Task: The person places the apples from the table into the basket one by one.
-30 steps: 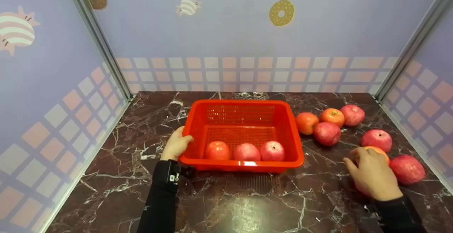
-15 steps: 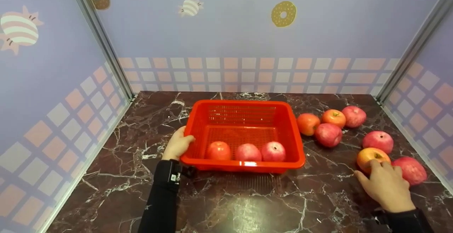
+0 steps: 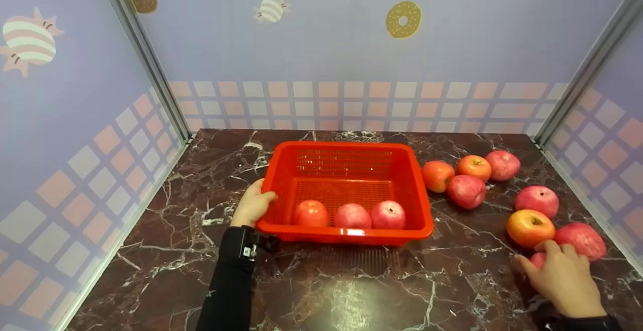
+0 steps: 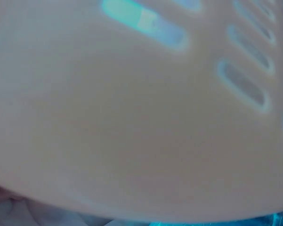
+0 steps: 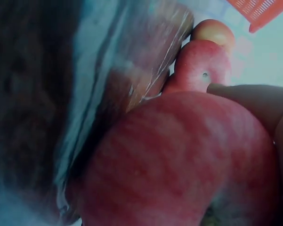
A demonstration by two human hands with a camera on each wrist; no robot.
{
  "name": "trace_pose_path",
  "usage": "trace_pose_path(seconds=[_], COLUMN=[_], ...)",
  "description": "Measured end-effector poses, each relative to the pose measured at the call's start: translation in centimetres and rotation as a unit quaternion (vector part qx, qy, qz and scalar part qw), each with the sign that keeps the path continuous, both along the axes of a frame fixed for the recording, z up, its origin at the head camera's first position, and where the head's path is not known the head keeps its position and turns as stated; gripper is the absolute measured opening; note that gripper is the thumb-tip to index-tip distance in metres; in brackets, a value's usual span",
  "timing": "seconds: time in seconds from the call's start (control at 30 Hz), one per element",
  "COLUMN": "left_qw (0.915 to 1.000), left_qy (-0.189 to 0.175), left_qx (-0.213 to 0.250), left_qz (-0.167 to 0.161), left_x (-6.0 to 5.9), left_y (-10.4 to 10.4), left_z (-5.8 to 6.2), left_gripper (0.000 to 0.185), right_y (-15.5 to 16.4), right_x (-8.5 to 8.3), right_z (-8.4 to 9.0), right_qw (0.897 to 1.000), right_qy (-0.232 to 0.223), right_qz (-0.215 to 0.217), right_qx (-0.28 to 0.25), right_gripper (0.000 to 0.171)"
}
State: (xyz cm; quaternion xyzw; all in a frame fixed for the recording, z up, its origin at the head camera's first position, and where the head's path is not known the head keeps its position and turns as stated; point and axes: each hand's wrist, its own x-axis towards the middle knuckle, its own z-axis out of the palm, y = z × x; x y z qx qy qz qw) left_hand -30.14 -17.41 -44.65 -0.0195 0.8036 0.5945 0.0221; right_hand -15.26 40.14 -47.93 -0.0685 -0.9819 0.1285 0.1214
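My left hand [image 3: 252, 204] grips the left side of a red plastic basket [image 3: 344, 234], thumb over the rim. Inside, along the near wall, sit a glossy orange-red fruit [image 3: 310, 214] and two pinkish-red apples [image 3: 352, 216]. Close up, the basket's slotted wall [image 4: 141, 132] fills the left wrist view. At the right front, my right hand [image 3: 567, 277] curls over a red apple [image 3: 538, 259] that it mostly hides in the head view. That apple [image 5: 179, 155] looms large in the right wrist view, with the thumb [image 5: 254, 101] along its side.
Beyond the right hand lie a yellow-red apple [image 3: 530, 228], a red apple [image 3: 581, 240] and another red apple [image 3: 537, 201]. Several more fruits [image 3: 466, 191] cluster right of the basket. Patterned panels [image 3: 346, 44] wall in the dark marble-look table [image 3: 392, 286].
My right hand has shifted toward the lower right, uncovering the yellow-red apple it overlapped before. The left hand stays on the basket, and the fruits inside have not moved.
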Motion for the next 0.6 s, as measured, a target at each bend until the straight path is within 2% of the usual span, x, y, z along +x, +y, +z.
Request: trace_pose_path(seconds=[0.2,0.33,0.6], left_qw=[1.0,1.0,1.0], left_qy=[-0.002,0.001,-0.002], left_qx=[-0.003,0.0,-0.003], left_qz=[0.0,0.0,-0.004], left_x=[0.0,0.0,0.0], left_y=[-0.1,-0.1,-0.2], left_z=[0.1,0.1,0.1], left_gripper=[0.054,0.057,0.058], right_y=[0.1,0.1,-0.1], right_x=[-0.2,-0.2,-0.3], right_z=[0.8,1.2,1.0], right_qw=[0.996,0.993,0.996], right_qy=[-0.084,-0.12,-0.089], right_qz=[0.001,-0.001,0.005], right_qx=[0.012,0.011,0.015], right_gripper=[0.072,0.078,0.049])
